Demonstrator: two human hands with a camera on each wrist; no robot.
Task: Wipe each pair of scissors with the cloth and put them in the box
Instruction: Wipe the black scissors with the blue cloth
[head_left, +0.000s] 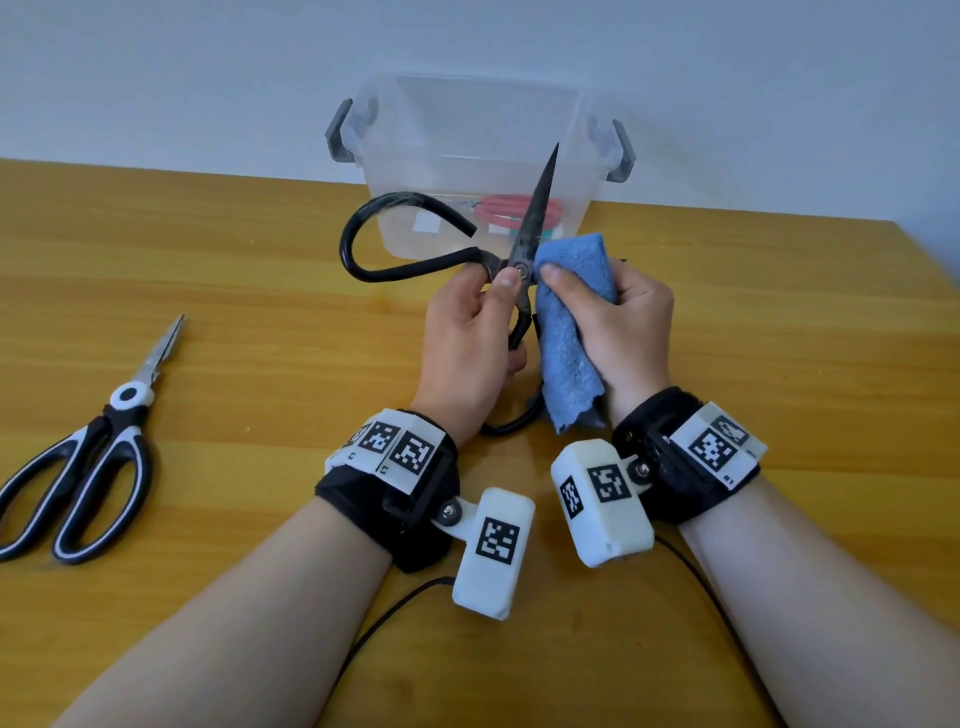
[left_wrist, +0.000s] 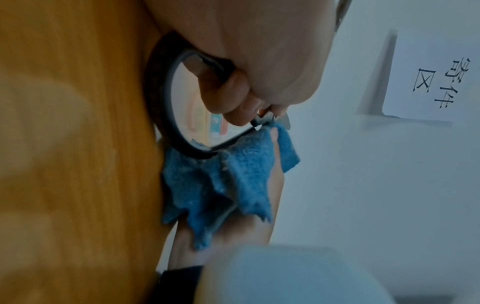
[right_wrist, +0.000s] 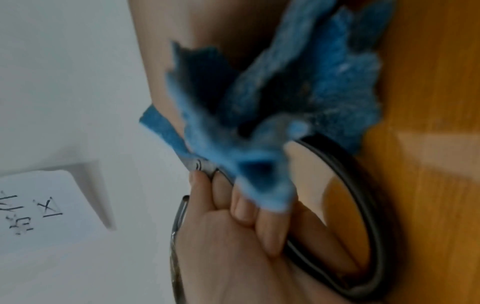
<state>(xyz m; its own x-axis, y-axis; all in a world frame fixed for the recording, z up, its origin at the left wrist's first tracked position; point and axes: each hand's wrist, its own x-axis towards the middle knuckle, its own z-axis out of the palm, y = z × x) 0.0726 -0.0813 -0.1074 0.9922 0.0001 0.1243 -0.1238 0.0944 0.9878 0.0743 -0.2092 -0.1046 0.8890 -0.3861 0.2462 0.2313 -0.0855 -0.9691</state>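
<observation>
Black iron scissors (head_left: 524, 244): held upright above the table (head_left: 208, 249), point toward the clear box (head_left: 475, 156), blades closed together. I judge them heavy and rigid, all metal, with a sharp tip and thin bowed loop handles; the safest hold is at the pivot and lower loop, away from the edges.

My left hand (head_left: 467, 332) has exactly that grip: thumb on the pivot screw, fingers curled round the lower loop. My right hand (head_left: 618, 322) is clenched on the blue cloth (head_left: 566, 312), folded thick and pressed against the blade just above the pivot. The cloth is soft and looks grippy; it should cushion the edge if I stroke toward the tip.

Something red already lies in the box. Black-and-white scissors (head_left: 93, 457) lie well apart to the left, untouched. Their handles look softer and easier to hold.
</observation>
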